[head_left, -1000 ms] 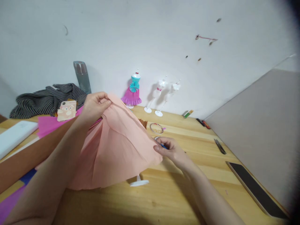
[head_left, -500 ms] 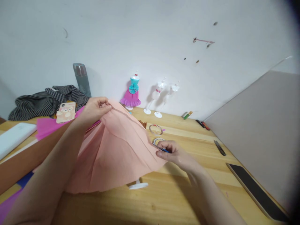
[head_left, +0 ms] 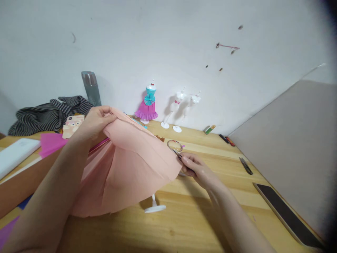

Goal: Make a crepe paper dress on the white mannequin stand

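A broad, folded sheet of peach-pink crepe paper [head_left: 134, 172] fans out across the middle of the head view. My left hand [head_left: 96, 123] pinches its upper left edge between thumb and fingers. At the paper's right edge, my right hand [head_left: 196, 167] is closed around small scissors [head_left: 177, 153], whose blades point up and left, close to the paper. Their handles are mostly covered by my fingers. Below the paper shows the round white foot of a stand [head_left: 155, 209]; whatever it carries is hidden.
By the wall stand a doll form in a teal and magenta dress [head_left: 149, 102] and two white forms. A ring of tape [head_left: 172, 143] lies behind the scissors. A tablet [head_left: 286, 214] and a box cutter [head_left: 245, 166] lie right; a bottle [head_left: 91, 88], striped cloth [head_left: 50, 114] and phone [head_left: 72, 127] sit left.
My left hand has shifted left with the paper's edge. The scissors have come away from the paper's surface to its right edge and turned to point further upward.
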A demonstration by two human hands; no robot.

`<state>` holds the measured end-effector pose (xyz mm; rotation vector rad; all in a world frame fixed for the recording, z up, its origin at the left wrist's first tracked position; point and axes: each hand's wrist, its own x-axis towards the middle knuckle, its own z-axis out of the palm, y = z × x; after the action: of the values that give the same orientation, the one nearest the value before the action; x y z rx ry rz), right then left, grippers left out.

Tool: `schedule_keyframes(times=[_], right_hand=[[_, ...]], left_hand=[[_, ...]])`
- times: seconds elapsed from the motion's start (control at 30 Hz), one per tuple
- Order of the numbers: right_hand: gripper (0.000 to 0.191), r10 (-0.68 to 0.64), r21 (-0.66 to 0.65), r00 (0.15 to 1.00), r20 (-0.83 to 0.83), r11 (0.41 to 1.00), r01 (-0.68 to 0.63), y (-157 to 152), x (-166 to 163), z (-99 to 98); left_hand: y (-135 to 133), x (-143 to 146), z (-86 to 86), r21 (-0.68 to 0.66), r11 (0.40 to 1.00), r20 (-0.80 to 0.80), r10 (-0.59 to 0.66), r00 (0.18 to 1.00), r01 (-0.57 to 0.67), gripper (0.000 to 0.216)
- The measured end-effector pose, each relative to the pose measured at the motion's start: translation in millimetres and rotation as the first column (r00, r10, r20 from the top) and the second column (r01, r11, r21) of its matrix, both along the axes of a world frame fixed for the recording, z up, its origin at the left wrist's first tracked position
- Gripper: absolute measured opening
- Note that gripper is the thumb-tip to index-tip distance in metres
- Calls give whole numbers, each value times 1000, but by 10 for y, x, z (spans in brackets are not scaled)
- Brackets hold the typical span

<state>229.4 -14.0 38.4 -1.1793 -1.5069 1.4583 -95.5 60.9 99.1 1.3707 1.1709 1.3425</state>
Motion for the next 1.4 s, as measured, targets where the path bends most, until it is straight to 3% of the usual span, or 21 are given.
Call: schedule_keyframes(times=[0.1, 0.27, 0.57, 0.8, 1.4], right_hand=[[49, -34, 19, 999, -23, 999, 35, 6, 2, 55], [49, -25, -17, 999, 47, 1000, 26, 2, 79, 125], [50, 34, -83, 996, 78, 996, -27, -67, 100, 241], [50, 4, -71, 993, 121, 997, 4, -40, 87, 176], [51, 2, -73, 998, 63, 997, 2, -74, -56, 57]], left_hand=[[55, -137, 4, 35, 999, -54, 35, 998, -33, 14], [139, -319, 6, 27, 994, -13, 109, 994, -108, 19], [56, -304, 120, 83, 978, -37, 197, 980, -194, 16], [7, -276, 142, 143, 976, -101, 177, 979, -162, 17], [41, -242, 133, 197, 951, -94, 262, 960, -240, 27]])
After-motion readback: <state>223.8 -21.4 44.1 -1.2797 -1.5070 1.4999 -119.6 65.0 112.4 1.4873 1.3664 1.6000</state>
